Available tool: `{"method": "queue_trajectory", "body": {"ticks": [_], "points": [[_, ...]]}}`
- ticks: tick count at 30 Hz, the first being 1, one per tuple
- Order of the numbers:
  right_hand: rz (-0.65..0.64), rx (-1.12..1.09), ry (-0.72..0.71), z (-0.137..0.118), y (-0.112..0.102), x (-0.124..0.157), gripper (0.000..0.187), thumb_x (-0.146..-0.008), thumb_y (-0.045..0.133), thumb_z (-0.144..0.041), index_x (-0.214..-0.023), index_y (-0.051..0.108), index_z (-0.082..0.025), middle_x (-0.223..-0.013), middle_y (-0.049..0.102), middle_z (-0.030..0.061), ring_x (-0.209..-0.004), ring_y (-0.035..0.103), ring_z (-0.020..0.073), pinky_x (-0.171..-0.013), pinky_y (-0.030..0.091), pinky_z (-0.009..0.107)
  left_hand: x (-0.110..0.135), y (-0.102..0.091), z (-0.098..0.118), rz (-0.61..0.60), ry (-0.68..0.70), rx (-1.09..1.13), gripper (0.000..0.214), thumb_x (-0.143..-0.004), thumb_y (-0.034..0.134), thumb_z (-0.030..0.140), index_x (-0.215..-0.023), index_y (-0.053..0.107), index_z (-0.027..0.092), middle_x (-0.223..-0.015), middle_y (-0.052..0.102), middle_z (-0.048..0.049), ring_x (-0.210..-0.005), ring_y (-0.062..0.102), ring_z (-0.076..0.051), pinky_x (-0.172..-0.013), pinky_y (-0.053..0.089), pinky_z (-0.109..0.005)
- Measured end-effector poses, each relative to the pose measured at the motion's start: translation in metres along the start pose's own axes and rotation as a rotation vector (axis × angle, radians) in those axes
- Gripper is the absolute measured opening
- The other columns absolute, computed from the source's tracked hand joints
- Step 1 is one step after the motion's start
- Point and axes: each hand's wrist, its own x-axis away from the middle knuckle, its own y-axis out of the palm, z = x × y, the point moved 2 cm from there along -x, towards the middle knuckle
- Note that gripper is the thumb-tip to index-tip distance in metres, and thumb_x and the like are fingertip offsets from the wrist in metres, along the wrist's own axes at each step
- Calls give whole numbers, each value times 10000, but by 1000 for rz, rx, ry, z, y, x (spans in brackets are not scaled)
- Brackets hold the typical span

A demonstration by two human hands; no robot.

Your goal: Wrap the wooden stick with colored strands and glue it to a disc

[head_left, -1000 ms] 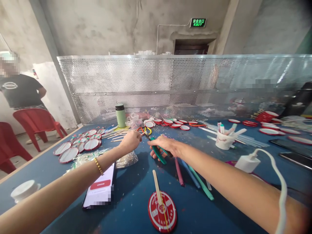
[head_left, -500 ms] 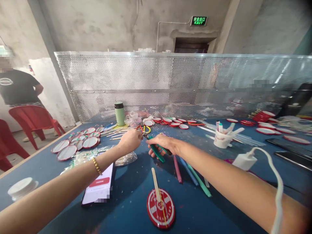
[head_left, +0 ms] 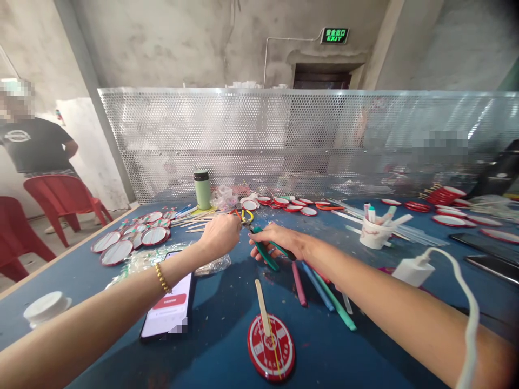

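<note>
My right hand is closed around green-handled pliers, whose jaws point left toward my left hand. My left hand is pinched shut on a small thing held at the plier jaws; I cannot make it out. A gold bead bracelet sits on my left wrist. In front of me a red round badge with a wooden stick on it lies on the blue table.
A phone lies under my left forearm. Coloured pens, a white charger with cable, a paper cup of markers, a green bottle, several red badges and a perforated metal screen surround them. A person stands by red chairs at left.
Both hands stay together at the plier jaws with almost no movement; the view has shifted slightly.
</note>
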Motion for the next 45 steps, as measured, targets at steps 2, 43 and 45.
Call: {"method": "queue_trajectory", "body": {"ticks": [2,43,45], "points": [[0,1,-11,1,0,0,238,-941,591,-338,-905,640,-108,-784,741,102,-642,699,157,-559,537,232,0,-1,2,-5,0,8,325,-901,412,205,-866,733,169,-896,748,-140,-856,696,-257,-676,449,-295],[0,347,65,-9,32,-23,239,-892,525,-189,-663,552,-127,-489,625,24,-360,573,101,-422,512,194,6,19,-23,-199,-104,8,304,-862,432,172,-860,735,183,-924,751,-108,-910,699,-246,-726,497,-292],[-6,366,60,-10,33,-24,242,-889,537,-186,-654,549,-128,-501,632,26,-360,573,100,-418,510,191,6,21,-26,-210,-113,11,307,-863,431,180,-878,738,191,-935,752,-104,-912,699,-247,-723,502,-293]]}}
